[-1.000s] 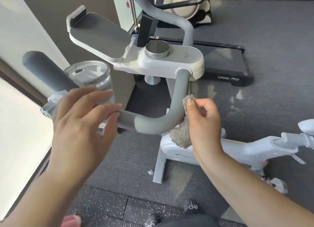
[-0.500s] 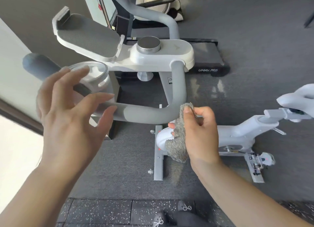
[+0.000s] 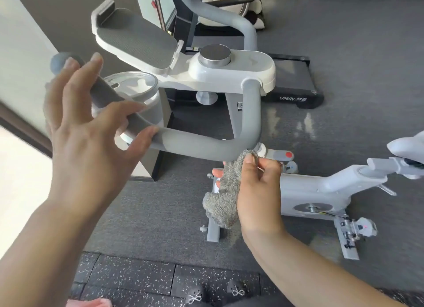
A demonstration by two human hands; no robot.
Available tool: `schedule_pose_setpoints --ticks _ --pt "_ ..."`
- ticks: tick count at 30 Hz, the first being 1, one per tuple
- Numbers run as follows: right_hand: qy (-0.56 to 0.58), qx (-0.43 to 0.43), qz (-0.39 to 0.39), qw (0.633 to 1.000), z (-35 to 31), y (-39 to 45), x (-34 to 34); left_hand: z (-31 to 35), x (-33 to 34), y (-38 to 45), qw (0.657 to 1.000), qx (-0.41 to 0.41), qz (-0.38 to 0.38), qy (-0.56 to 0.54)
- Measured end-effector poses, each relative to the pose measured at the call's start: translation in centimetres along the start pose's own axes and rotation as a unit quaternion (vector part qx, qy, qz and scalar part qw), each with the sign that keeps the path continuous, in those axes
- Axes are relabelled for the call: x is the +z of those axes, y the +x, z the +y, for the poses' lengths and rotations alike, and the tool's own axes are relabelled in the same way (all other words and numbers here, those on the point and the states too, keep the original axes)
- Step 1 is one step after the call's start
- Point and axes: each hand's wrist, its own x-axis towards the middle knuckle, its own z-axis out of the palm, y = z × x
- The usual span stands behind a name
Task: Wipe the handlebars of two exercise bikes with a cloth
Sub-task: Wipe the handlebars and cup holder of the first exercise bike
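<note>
The right hand (image 3: 259,185) has its grip clamped on a bunched grey cloth (image 3: 226,192), whose top edge touches the underside of the handlebar (image 3: 199,146) at its bend, while most of the cloth hangs loose below the fingers. The left hand (image 3: 91,132) is spread, fingers apart and holding nothing, its fingertips just at the left part of the bar beside a clear cup (image 3: 135,88). The likely trouble is poor coverage: with so little cloth on the bar, a stroke could skim past the curve and leave the top unwiped. The dangling end could also snag on the white bike frame (image 3: 321,192) below. If the left hand does not steady the bar, pressing may slip the cloth off
</note>
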Motion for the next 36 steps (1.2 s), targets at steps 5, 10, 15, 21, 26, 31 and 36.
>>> schedule_pose_setpoints --ticks 5,10,15,21,26,31,36 --pt "0.046 0.043 0.009 0.998 0.2 -0.7 1.3 -1.2 -0.5 0.4 0.999 0.034 0.002 0.004" --pt "0.058 0.052 0.034 0.996 0.1 -2.8 3.9 -2.6 -0.8 0.9 0.997 0.071 0.001 -0.004" --pt "0.061 0.052 0.049 0.996 -0.1 -4.6 8.1 -4.0 -1.3 1.0 0.994 0.112 -0.007 -0.005" --pt "0.098 0.059 0.071 0.991 -0.5 -5.5 11.7 -5.4 -2.2 1.0 0.989 0.144 -0.025 -0.019" --pt "0.105 0.061 0.081 0.989 -1.2 -6.2 14.4 -6.0 -2.7 1.0 0.986 0.162 -0.032 -0.032" --pt "0.11 0.045 0.044 0.992 -1.8 -6.5 15.3 -6.3 -2.9 1.1 0.984 0.165 -0.039 -0.045" --pt "0.124 0.045 0.032 0.991 -2.1 -6.6 15.4 -6.5 -2.8 1.2 0.983 0.17 -0.041 -0.052"
